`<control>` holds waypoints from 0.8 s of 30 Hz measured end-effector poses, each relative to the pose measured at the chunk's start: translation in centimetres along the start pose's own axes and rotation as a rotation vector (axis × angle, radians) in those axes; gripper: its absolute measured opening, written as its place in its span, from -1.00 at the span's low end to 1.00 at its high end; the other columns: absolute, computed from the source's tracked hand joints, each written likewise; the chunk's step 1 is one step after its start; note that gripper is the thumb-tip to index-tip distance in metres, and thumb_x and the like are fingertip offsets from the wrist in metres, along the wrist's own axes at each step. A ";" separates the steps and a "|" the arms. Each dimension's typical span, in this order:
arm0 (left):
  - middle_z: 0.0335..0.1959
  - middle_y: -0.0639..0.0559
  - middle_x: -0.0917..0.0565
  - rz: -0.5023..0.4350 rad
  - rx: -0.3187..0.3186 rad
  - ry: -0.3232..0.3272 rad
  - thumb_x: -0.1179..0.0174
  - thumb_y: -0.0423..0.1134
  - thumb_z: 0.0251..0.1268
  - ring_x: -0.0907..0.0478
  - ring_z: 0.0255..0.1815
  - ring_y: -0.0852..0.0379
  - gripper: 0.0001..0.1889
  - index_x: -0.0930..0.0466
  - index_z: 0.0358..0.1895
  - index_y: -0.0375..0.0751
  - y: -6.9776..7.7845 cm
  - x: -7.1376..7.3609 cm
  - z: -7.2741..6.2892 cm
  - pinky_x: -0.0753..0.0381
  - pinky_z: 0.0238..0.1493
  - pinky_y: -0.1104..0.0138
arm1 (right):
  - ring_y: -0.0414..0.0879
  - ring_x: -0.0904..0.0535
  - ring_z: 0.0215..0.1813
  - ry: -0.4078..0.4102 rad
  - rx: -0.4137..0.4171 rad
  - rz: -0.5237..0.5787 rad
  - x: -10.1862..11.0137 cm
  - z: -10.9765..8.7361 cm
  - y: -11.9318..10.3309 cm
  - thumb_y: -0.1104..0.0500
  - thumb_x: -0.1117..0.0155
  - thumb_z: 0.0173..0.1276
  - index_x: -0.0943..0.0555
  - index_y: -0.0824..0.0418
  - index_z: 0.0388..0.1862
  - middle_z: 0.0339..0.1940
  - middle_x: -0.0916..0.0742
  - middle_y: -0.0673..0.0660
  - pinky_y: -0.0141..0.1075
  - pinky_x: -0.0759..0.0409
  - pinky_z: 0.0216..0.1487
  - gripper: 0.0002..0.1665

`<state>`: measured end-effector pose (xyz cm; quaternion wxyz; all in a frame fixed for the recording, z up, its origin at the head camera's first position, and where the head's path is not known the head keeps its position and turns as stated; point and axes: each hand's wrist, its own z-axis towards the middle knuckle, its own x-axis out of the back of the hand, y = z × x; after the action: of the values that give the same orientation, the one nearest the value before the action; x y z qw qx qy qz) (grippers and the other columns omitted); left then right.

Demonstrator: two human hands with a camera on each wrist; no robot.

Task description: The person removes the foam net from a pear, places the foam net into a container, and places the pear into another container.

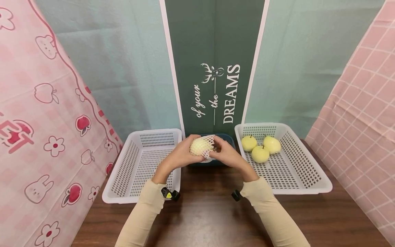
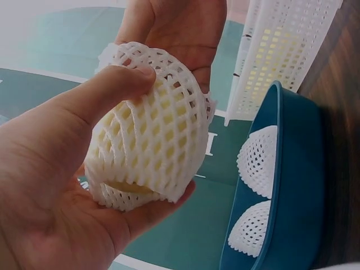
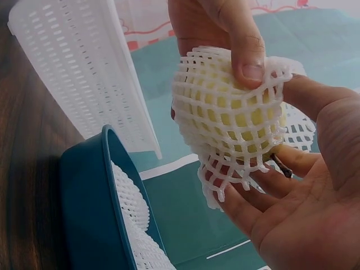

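A pale yellow pear point(image 1: 200, 147) is wrapped in a white foam net sleeve point(image 1: 210, 141) and held up above the dark teal basin point(image 1: 229, 140). My left hand point(image 1: 182, 153) grips the wrapped pear from the left, its thumb across the net. From the other side my right hand point(image 1: 227, 155) pinches the loose edge of the net. A dark stem point(image 3: 281, 166) pokes out beside the right fingers in the right wrist view. Other white foam nets point(image 2: 259, 163) sit inside the basin.
To the right, a white perforated basket point(image 1: 308, 168) holds three bare yellow pears point(image 1: 260, 154). At the left stands another white basket point(image 1: 142, 168), with no fruit visible in it. Patterned cloths hang around the dark wooden table point(image 1: 203, 212).
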<state>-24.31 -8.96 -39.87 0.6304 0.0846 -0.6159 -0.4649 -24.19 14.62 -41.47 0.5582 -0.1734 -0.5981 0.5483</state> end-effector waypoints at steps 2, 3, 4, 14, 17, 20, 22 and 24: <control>0.22 -0.09 -0.66 -0.005 -0.006 0.007 -0.57 -0.07 0.11 -0.62 0.07 0.02 -0.16 -0.41 0.47 -0.14 0.0 -0.1 0.0 -0.65 0.09 0.14 | 0.21 -0.63 0.28 0.012 -0.016 -0.007 0.0 0.0 0.0 0.25 -0.32 0.46 -0.43 0.30 0.43 0.24 -0.63 0.31 0.01 -0.64 0.20 -0.40; 0.23 -0.09 -0.66 -0.008 -0.008 0.008 -0.58 -0.07 0.11 -0.62 0.09 0.01 -0.16 -0.41 0.48 -0.14 0.0 -0.2 0.0 -0.65 0.11 0.13 | 0.20 -0.63 0.26 0.016 -0.021 -0.011 0.0 0.0 0.0 0.25 -0.33 0.45 -0.43 0.30 0.43 0.24 -0.64 0.31 -0.01 -0.64 0.19 -0.39; 0.25 -0.09 -0.65 -0.007 -0.010 0.011 -0.59 -0.06 0.11 -0.62 0.10 0.01 -0.15 -0.41 0.48 -0.14 0.0 -0.2 0.0 -0.65 0.12 0.12 | 0.20 -0.63 0.25 0.018 -0.026 -0.012 0.0 0.0 0.0 0.25 -0.33 0.45 -0.43 0.30 0.43 0.23 -0.64 0.31 -0.02 -0.64 0.17 -0.39; 0.31 -0.06 -0.63 0.002 -0.008 0.005 -0.61 -0.06 0.12 -0.61 0.17 0.01 -0.15 -0.43 0.49 -0.15 0.0 -0.4 0.0 -0.65 0.19 0.09 | 0.19 -0.63 0.19 0.019 -0.021 -0.036 -0.1 -0.1 0.1 0.25 -0.36 0.45 -0.42 0.37 0.42 0.22 -0.63 0.36 -0.07 -0.65 0.13 -0.37; 0.31 -0.06 -0.64 -0.002 -0.012 0.007 -0.61 -0.07 0.11 -0.61 0.17 0.00 -0.15 -0.44 0.48 -0.15 0.0 -0.4 0.1 -0.65 0.20 0.08 | 0.24 -0.63 0.24 0.025 -0.032 -0.038 -0.1 -0.1 0.1 0.25 -0.37 0.45 -0.40 0.37 0.44 0.26 -0.62 0.38 -0.04 -0.65 0.16 -0.35; 0.30 -0.05 -0.64 -0.005 -0.014 0.004 -0.62 -0.07 0.11 -0.61 0.17 0.00 -0.16 -0.45 0.47 -0.14 0.0 -0.4 0.1 -0.65 0.20 0.09 | 0.23 -0.64 0.24 0.038 -0.031 -0.036 -0.1 -0.2 0.1 0.26 -0.37 0.44 -0.41 0.36 0.44 0.26 -0.64 0.37 -0.06 -0.66 0.15 -0.35; 0.30 -0.04 -0.64 -0.008 -0.012 0.002 -0.62 -0.06 0.11 -0.61 0.18 0.01 -0.16 -0.45 0.48 -0.12 0.0 -0.4 0.1 -0.64 0.21 0.10 | 0.20 -0.64 0.18 0.052 -0.027 -0.034 -0.2 -0.2 0.1 0.27 -0.39 0.42 -0.43 0.35 0.42 0.21 -0.65 0.35 -0.08 -0.65 0.11 -0.36; 0.31 -0.03 -0.64 -0.008 -0.012 0.004 -0.63 -0.05 0.11 -0.60 0.20 0.02 -0.15 -0.45 0.48 -0.09 0.0 -0.4 0.1 -0.64 0.22 0.10 | 0.15 -0.63 0.11 0.066 -0.022 -0.030 -0.2 -0.2 0.1 0.27 -0.40 0.40 -0.46 0.33 0.39 0.16 -0.67 0.32 -0.11 -0.65 0.07 -0.38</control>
<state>-24.30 -8.64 -40.12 0.6303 0.0841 -0.6116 -0.4707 -24.02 14.61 -41.68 0.5838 -0.1887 -0.5879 0.5273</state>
